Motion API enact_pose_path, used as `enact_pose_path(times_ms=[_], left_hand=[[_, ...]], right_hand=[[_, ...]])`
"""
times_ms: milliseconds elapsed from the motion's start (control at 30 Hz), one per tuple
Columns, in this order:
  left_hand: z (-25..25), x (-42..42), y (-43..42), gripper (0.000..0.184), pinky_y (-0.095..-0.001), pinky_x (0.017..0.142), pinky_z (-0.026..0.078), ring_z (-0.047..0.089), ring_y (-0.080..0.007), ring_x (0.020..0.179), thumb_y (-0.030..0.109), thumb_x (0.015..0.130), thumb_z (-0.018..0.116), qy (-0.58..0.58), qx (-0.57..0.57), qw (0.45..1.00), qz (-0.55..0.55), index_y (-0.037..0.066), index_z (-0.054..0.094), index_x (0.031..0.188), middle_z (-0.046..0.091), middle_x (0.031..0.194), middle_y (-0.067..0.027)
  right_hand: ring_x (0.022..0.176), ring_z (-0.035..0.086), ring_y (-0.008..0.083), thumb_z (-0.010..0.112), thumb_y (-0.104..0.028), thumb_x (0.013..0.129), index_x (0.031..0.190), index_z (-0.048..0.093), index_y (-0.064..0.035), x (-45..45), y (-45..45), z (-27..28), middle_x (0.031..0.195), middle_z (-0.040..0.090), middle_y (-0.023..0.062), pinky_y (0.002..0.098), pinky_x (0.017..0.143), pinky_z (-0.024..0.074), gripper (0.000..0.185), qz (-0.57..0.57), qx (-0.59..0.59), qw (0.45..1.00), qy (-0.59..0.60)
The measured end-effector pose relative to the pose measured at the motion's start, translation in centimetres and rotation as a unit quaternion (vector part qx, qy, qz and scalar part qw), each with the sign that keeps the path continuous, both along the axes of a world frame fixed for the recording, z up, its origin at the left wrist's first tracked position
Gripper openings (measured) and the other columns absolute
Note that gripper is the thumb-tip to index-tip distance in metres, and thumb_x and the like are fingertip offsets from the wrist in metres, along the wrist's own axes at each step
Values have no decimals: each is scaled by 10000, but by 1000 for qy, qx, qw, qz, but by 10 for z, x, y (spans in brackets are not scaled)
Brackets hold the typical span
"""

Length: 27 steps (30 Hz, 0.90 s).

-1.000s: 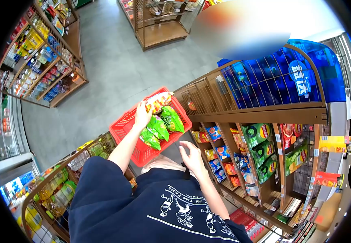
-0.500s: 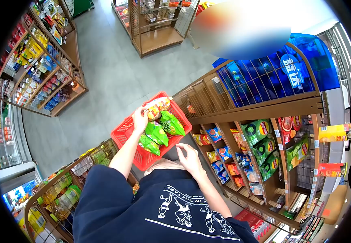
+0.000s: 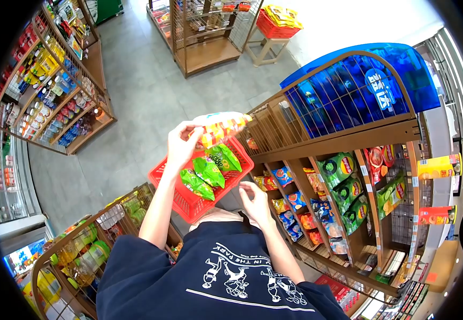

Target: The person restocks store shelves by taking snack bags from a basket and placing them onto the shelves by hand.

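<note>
Left hand (image 3: pixel 179 146) has a puffy red-and-yellow plastic bag (image 3: pixel 222 131) pinched by its left end, I think; go easy. Right hand (image 3: pixel 256 204) half open, empty.

The basket (image 3: pixel 162 175) looks like smooth red plastic; the green packets (image 3: pixel 208 170) are glossy film, the shirt (image 3: pixel 210 272) matt cloth, the floor (image 3: pixel 130 106) smooth and grey.
</note>
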<state>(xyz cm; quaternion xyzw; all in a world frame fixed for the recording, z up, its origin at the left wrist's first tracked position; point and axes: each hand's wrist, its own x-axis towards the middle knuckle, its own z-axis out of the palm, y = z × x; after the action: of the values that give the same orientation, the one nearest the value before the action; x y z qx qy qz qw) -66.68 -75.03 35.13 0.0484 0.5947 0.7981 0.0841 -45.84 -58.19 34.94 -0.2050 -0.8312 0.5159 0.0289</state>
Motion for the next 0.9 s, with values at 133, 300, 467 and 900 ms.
enact_pose_path(times_ms=[133, 300, 467, 900], left_hand=[[96, 23, 16, 96, -226, 693, 491, 592, -75, 766, 64, 842, 656, 88, -80, 948, -296, -20, 651, 887, 656, 896, -29], [131, 36, 52, 103, -253, 752, 497, 604, -105, 839, 32, 817, 663, 76, -53, 863, -496, -25, 661, 904, 665, 955, -77], [137, 58, 85, 152, -278, 817, 482, 616, -135, 878, 104, 828, 687, 77, 58, 869, -485, -12, 677, 926, 661, 939, -70], [161, 187, 182, 469, -296, 867, 476, 560, -166, 1057, 175, 882, 624, 36, 33, 892, -450, -34, 473, 1274, 572, 1190, -116]], right_hand=[[998, 635, 258, 767, -225, 768, 1230, 505, -3, 1, 34, -10, 1070, 655, 144, 363, 886, 497, 576, -42, 23, 999, 0], [1373, 288, 258, 790, -352, 711, 1403, 339, -40, 8, 67, 4, 1453, 332, 161, 374, 1136, 233, 883, 158, 218, 959, 90], [1327, 376, 243, 765, -357, 759, 1369, 435, -114, 60, 51, -5, 1444, 382, 126, 355, 1100, 297, 735, -144, -446, 875, 123], [1051, 576, 152, 734, -112, 795, 1279, 431, 6, 195, 123, 61, 1181, 594, 92, 313, 915, 474, 583, -198, -287, 884, 312]])
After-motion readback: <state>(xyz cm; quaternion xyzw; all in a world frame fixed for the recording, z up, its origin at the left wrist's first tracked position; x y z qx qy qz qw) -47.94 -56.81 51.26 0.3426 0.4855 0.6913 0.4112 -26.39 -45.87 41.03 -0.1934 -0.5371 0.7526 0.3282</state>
